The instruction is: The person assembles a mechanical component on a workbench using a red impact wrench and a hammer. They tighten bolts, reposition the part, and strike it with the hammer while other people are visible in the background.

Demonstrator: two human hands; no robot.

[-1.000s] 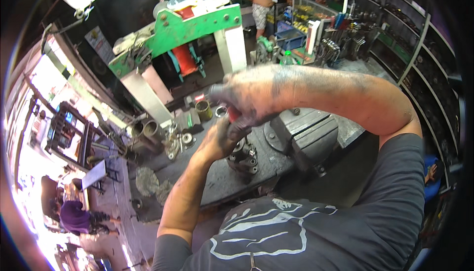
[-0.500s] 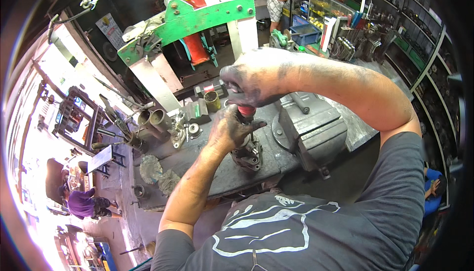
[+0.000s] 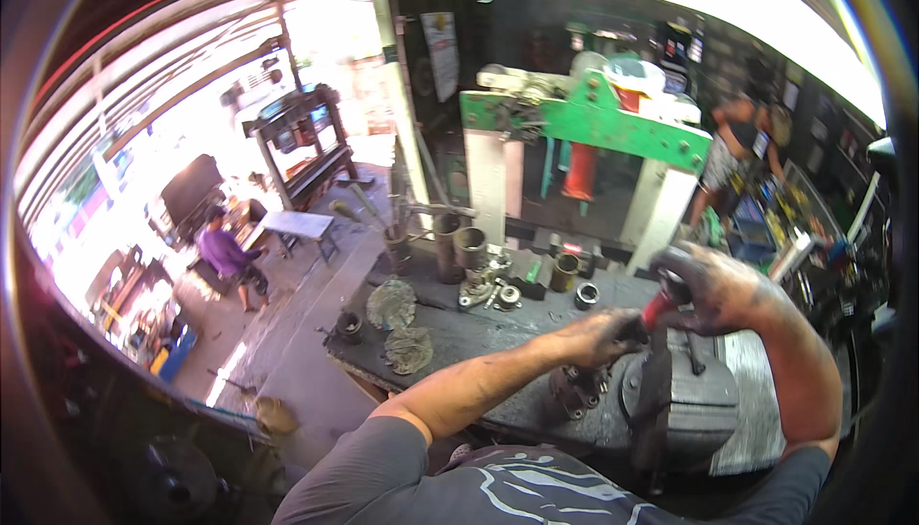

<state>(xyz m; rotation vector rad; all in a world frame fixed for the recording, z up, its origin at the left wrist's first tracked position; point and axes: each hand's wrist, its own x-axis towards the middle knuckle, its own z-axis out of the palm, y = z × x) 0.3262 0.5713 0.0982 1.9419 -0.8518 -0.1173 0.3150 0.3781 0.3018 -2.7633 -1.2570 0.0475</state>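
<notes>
Both of my hands are dark with grease and are held up over the workbench. My right hand [image 3: 718,286] is closed round the upper end of a red and black tool [image 3: 655,311], whose exact kind I cannot make out. Against its lower end, my left hand [image 3: 605,336] is closed too; its fingers hide much of that end. Below the left hand, a dark metal housing [image 3: 578,392] with bolt holes stands on the bench. Just to the right of the housing is a large grey bench vise [image 3: 697,386], beneath my right hand.
On the workbench [image 3: 469,362] lie two dirty rags [image 3: 392,304], a small metal ring [image 3: 587,295], metal cylinders [image 3: 469,246] and a bearing-like part [image 3: 508,296]. Behind stands a green and white press frame [image 3: 622,129]. One person [image 3: 228,249] is at the left, another [image 3: 737,147] at the far right.
The view has swung left, so the bench sits further right. My hands have gone from above the metal housing toward the vise, the red tool with them and now tilted.
</notes>
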